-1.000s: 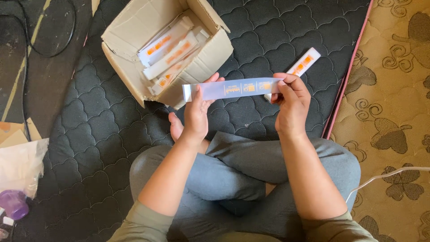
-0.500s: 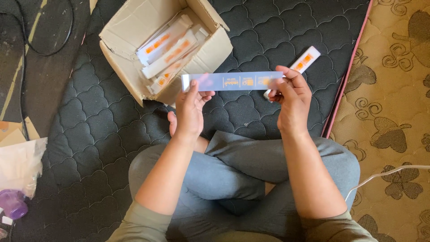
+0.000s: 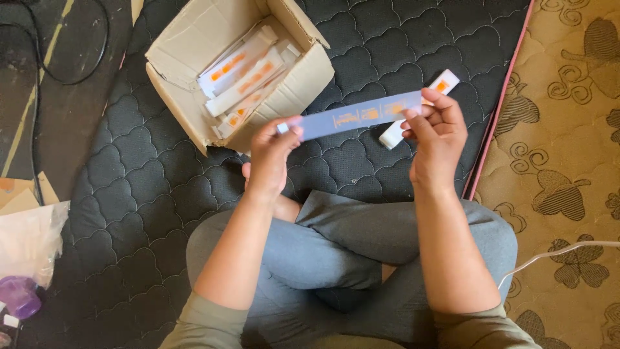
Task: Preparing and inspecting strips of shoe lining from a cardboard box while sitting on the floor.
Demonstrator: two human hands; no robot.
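Note:
Both hands hold a long, thin pale-blue carton (image 3: 357,116) with orange marks, stretched between them above my crossed legs. My left hand (image 3: 271,155) pinches its left end, where a small white flap shows. My right hand (image 3: 434,132) grips its right end. A white tube with an orange mark (image 3: 418,108) lies on the mattress behind my right hand, partly hidden by it. An open cardboard box (image 3: 187,97) with several similar long white-and-orange cartons (image 3: 242,81) stands just beyond my left hand.
I sit on a dark quilted mattress (image 3: 129,194) with a pink edge. A patterned tan carpet (image 3: 568,161) lies to the right, with a white cable (image 3: 555,252). At far left are black cables (image 3: 39,77), a clear bag (image 3: 29,239) and a purple object (image 3: 18,296).
The blue carton has tilted, its right end now higher, and the hands have shifted slightly on it. The left fingers moved onto its left end.

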